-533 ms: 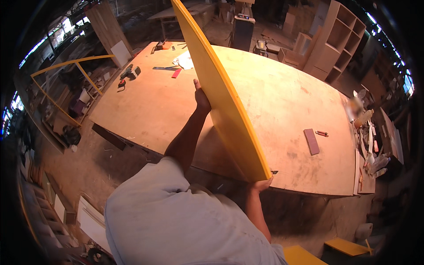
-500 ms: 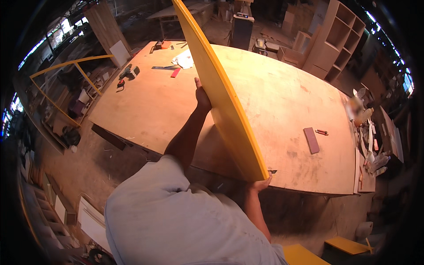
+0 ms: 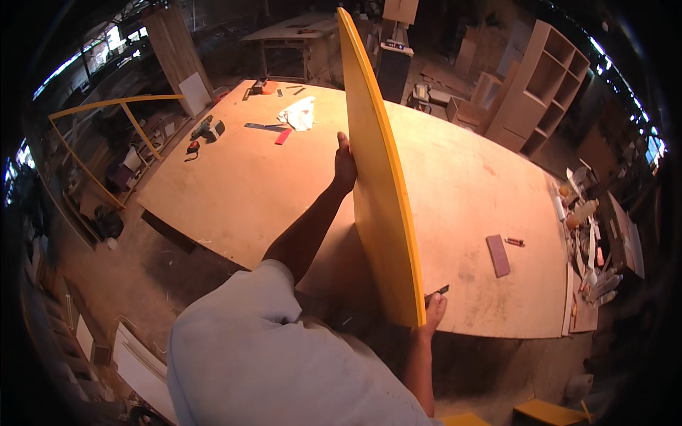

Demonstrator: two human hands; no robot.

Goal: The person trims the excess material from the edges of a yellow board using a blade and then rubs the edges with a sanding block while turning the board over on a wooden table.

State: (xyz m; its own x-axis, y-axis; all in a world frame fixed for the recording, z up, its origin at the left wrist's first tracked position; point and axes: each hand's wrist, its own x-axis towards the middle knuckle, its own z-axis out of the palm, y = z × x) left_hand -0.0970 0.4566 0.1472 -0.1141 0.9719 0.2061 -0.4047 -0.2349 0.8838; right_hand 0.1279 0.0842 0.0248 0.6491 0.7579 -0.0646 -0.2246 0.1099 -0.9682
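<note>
A long yellow board [image 3: 387, 184] stands on edge across the near part of the worktable, running away from me. My left hand [image 3: 346, 167] grips it from the left side with the thumb pointing up; some of its fingers are hidden. At the board's near end my right hand [image 3: 433, 312] is closed around a small dark blade-like tool [image 3: 439, 292], whose tip sticks out to the right. That hand is right beside the board's lower corner; whether it also touches the board I cannot tell.
On the wooden worktable [image 3: 284, 192] lie a mauve block [image 3: 499, 255], a red cutter [image 3: 514, 242], a square with a red handle [image 3: 283, 135], a white cloth [image 3: 298, 113], a drill [image 3: 206, 129] and a tape measure [image 3: 192, 148]. Bottles [image 3: 584, 211] and clutter line the right edge. A shelf unit [image 3: 543, 82] stands behind.
The board's far end has swung right and lower in view, so it stands more upright. Both hands moved with it. The dark tool in my right hand shows more plainly.
</note>
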